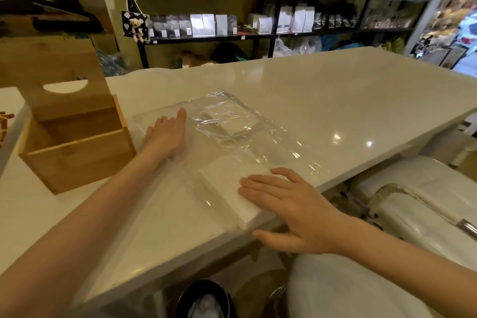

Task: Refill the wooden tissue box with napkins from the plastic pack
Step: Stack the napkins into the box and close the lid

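R hand (289, 204) flat on napkins (227, 183), L hand (166, 134) on plastic pack (232, 121).

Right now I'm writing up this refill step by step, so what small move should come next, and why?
Probably close the right hand around the napkin stack and draw it out of the plastic pack. That hand lies flat on the stack at the counter's edge, the left hand pins the plastic, and the wooden box stands open and looks empty.
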Demonstrator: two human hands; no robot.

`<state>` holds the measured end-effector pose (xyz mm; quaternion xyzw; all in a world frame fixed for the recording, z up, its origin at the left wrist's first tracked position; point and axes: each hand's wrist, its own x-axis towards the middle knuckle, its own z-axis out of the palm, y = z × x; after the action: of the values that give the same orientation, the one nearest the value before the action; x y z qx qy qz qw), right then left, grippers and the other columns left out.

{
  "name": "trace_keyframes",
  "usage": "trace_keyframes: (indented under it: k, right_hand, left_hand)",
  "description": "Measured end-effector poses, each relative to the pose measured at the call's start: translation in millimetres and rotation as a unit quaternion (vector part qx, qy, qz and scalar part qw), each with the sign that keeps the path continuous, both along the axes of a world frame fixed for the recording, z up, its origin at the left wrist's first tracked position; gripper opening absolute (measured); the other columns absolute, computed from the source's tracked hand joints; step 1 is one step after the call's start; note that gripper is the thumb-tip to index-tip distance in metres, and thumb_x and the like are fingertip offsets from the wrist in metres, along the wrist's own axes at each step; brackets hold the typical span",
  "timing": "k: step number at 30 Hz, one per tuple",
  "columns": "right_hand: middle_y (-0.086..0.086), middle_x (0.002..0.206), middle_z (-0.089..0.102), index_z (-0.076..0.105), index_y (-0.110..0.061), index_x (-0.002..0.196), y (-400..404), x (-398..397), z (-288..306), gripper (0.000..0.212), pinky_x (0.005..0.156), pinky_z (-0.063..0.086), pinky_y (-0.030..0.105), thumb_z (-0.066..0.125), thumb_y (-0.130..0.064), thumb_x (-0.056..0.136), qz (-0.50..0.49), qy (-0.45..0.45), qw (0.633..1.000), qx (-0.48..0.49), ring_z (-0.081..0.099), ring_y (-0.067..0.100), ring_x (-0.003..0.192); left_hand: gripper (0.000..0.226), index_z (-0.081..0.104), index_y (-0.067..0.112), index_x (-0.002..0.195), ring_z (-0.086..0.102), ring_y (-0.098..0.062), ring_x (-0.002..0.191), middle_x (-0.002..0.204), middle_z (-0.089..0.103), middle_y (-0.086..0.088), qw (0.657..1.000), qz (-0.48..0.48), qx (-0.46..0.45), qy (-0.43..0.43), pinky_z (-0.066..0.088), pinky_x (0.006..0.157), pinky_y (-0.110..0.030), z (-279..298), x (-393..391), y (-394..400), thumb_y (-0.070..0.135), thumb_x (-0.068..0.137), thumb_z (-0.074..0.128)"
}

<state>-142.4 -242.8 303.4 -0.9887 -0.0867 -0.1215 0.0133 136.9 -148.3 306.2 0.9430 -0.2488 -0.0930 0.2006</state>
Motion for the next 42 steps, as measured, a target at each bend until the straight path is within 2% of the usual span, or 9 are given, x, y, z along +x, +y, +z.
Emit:
trace_keyframes:
  k: [10,17,22,26,28,31,34,36,42]
  right_hand:
    - [0.003,0.112,0.071,0.057,-0.015,0.116,-6.7,-12.9,5.5,0.041,0.087,0.051,0.035,0.062,-0.025,0.077,0.078,-0.102,0.990,-0.056,0.066,0.016,0.102]
    - [0.004,0.083,0.072,0.065,-0.014,0.103,-4.7,-10.0,70.9,0.035,0.058,0.051,0.032,0.064,-0.029,0.070,0.024,-0.104,0.983,0.149,0.065,0.014,0.070]
    - [-0.008,0.076,0.066,0.066,-0.026,0.085,-18.1,18.7,130.2,0.028,0.058,0.050,0.015,0.057,-0.038,0.061,-0.059,-0.001,0.936,0.348,0.063,0.007,0.070]
    - [0.012,0.082,0.057,0.059,0.011,0.087,-33.6,55.4,162.8,0.036,0.067,0.049,0.024,0.056,-0.016,0.063,-0.110,0.032,0.886,0.449,0.058,0.020,0.075]
    - [0.011,0.086,0.055,0.055,0.009,0.081,-32.6,73.3,169.6,0.023,0.069,0.047,0.026,0.056,-0.009,0.066,-0.141,0.028,0.838,0.527,0.056,0.022,0.078]
    - [0.006,0.089,0.060,0.055,-0.012,0.078,-26.3,101.9,167.1,0.006,0.074,0.052,0.031,0.055,-0.006,0.077,-0.177,0.015,0.759,0.627,0.059,0.021,0.078]
    - [0.008,0.104,0.058,0.052,-0.012,0.107,-18.0,129.4,153.8,0.030,0.067,0.054,0.031,0.057,-0.011,0.078,-0.176,0.059,0.705,0.685,0.060,0.024,0.089]
    - [0.009,0.105,0.056,0.046,-0.013,0.113,-10.3,147.0,145.0,0.037,0.068,0.054,0.033,0.059,-0.010,0.078,-0.175,0.078,0.679,0.708,0.059,0.025,0.093]
    - [0.007,0.095,0.057,0.051,-0.018,0.090,19.9,199.2,136.6,0.015,0.071,0.056,0.033,0.059,-0.010,0.080,-0.110,0.143,0.648,0.740,0.059,0.021,0.086]
  left_hand:
    - [0.045,0.020,0.015,0.138,0.029,-0.039,0.132,0.140,0.035,-0.026,0.994,-0.042,0.059,-0.077,0.022,0.109,-0.053,-4.4,-3.4,3.1,0.016,0.093,0.025]
    - [0.045,0.026,0.013,0.135,0.028,-0.038,0.132,0.139,0.037,-0.023,0.989,-0.058,0.087,-0.105,0.024,0.106,-0.055,-9.9,-3.2,5.2,0.022,0.093,0.016]
    - [0.059,0.028,0.013,0.139,0.016,-0.032,0.139,0.149,0.026,-0.017,0.990,-0.041,0.097,-0.089,0.016,0.110,-0.057,-17.0,0.3,6.0,0.039,0.090,0.007]
    - [0.055,0.027,0.007,0.141,0.008,-0.027,0.144,0.155,0.013,-0.015,0.996,-0.035,0.035,-0.076,0.009,0.116,-0.050,-0.8,-20.8,11.0,0.037,0.095,0.021]
    - [0.046,0.032,0.004,0.138,0.020,-0.030,0.140,0.152,0.023,-0.017,0.995,-0.032,-0.059,-0.068,0.018,0.114,-0.045,17.2,-39.0,15.2,0.024,0.096,0.029]
    - [0.035,0.055,0.002,0.114,0.050,-0.035,0.113,0.129,0.052,-0.022,0.933,0.026,-0.337,0.122,0.034,0.101,-0.039,53.4,-66.3,22.1,0.019,0.098,0.029]
    - [0.058,0.060,0.008,0.098,0.060,-0.029,0.093,0.101,0.065,-0.014,0.718,-0.004,-0.543,0.435,0.045,0.088,-0.044,76.2,-75.2,42.8,0.051,0.092,0.022]
    - [0.065,0.060,0.010,0.095,0.061,-0.031,0.100,0.102,0.069,-0.015,0.658,0.001,-0.580,0.480,0.047,0.082,-0.043,82.2,-70.6,61.2,0.064,0.085,0.024]
    - [0.046,0.056,0.004,0.108,0.071,-0.016,0.069,0.077,0.074,-0.004,0.763,0.038,-0.532,0.366,0.059,0.058,-0.026,104.4,-43.9,112.8,0.019,0.065,0.065]
